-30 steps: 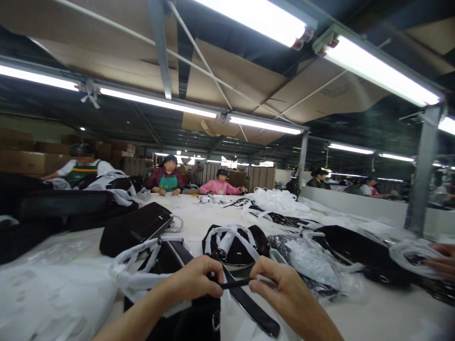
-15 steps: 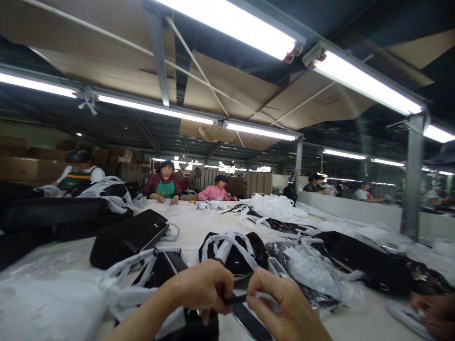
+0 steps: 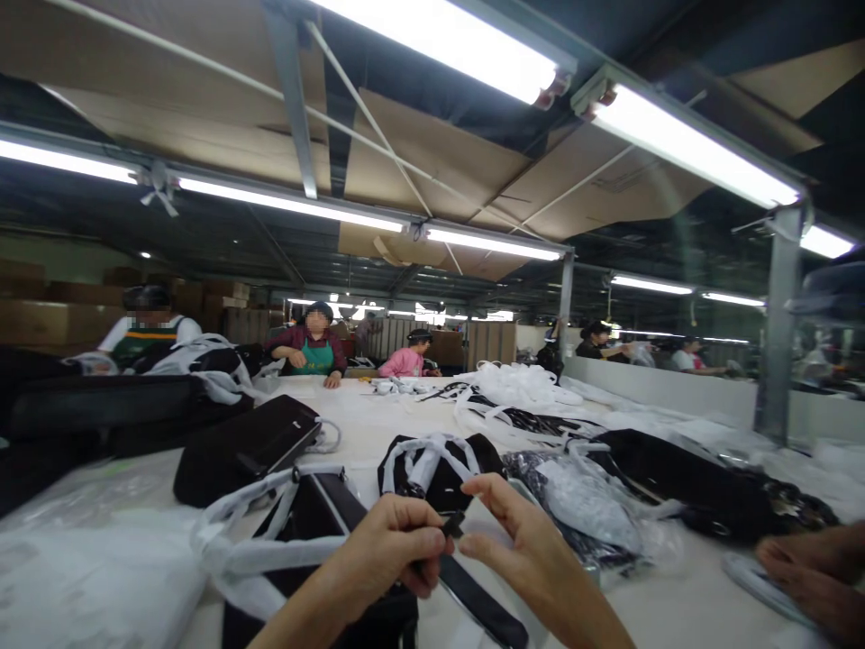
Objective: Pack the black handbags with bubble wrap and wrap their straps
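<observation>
My left hand (image 3: 392, 545) pinches the end of a black strap (image 3: 473, 599) that runs down toward the bottom edge of the view. My right hand (image 3: 520, 550) is right beside it, fingers apart, its thumb and forefinger at the strap's tip. Under both hands lies a black bag (image 3: 317, 523) with handles wrapped in white paper. Another black bag with white-wrapped handles (image 3: 439, 464) sits just beyond my fingers.
A long white table (image 3: 378, 424) carries several black bags, white wrapping strips (image 3: 520, 383) and plastic-wrapped items (image 3: 587, 509). A co-worker's hand (image 3: 811, 577) rests at the lower right. Several people work at the far end. A steel post (image 3: 774, 324) stands at right.
The strap was stretched level between both hands; now my left hand holds its end and my right hand's fingers have spread. The co-worker's hand at right came further into view.
</observation>
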`<state>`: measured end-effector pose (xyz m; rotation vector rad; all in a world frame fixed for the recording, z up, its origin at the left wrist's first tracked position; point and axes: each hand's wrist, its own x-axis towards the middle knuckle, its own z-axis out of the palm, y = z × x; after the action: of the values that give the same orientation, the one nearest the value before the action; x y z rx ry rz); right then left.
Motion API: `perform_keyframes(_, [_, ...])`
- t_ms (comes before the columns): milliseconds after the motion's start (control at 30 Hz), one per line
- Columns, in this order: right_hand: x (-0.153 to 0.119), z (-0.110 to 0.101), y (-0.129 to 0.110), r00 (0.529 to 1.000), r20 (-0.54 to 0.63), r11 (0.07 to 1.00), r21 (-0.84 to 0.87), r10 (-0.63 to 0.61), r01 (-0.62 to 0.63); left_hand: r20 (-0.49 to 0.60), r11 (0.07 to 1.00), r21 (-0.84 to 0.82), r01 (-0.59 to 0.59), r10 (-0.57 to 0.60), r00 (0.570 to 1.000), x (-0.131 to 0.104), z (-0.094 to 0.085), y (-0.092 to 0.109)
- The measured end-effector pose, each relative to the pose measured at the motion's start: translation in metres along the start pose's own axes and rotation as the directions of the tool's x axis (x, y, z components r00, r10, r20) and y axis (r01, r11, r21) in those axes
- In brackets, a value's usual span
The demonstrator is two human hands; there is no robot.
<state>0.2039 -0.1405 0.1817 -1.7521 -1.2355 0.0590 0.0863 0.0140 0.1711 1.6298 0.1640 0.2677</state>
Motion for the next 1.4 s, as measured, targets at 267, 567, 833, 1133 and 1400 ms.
perform_keyframes(267, [0.001, -0.013, 0.010, 0.997, 0.000, 0.997, -0.019, -0.081, 0.081, -0.063, 0.999, 0.016, -0.031, 0.032, 0.998, -0.001, 0.000, -0.005])
perform_keyframes(567, [0.006, -0.004, 0.015, 0.996, -0.059, 0.989, 0.133, -0.060, 0.067, -0.067, 0.998, 0.035, -0.047, 0.049, 0.997, -0.009, -0.006, -0.011])
perform_keyframes(833, [0.007, -0.001, 0.014, 0.949, -0.270, 0.978, 0.082, -0.164, 0.192, -0.105, 0.998, 0.008, -0.064, 0.065, 0.992, -0.012, -0.006, -0.015])
perform_keyframes(1133, [0.009, 0.004, 0.017, 0.924, -0.228, 0.952, -0.103, -0.306, 0.290, -0.145, 0.999, -0.028, -0.026, 0.021, 0.989, -0.012, -0.002, -0.012])
perform_keyframes(1400, [0.007, 0.006, 0.004, 0.828, -0.126, 0.827, -0.240, -0.547, 0.509, -0.156, 0.998, -0.041, 0.042, -0.048, 0.987, -0.011, 0.001, 0.000])
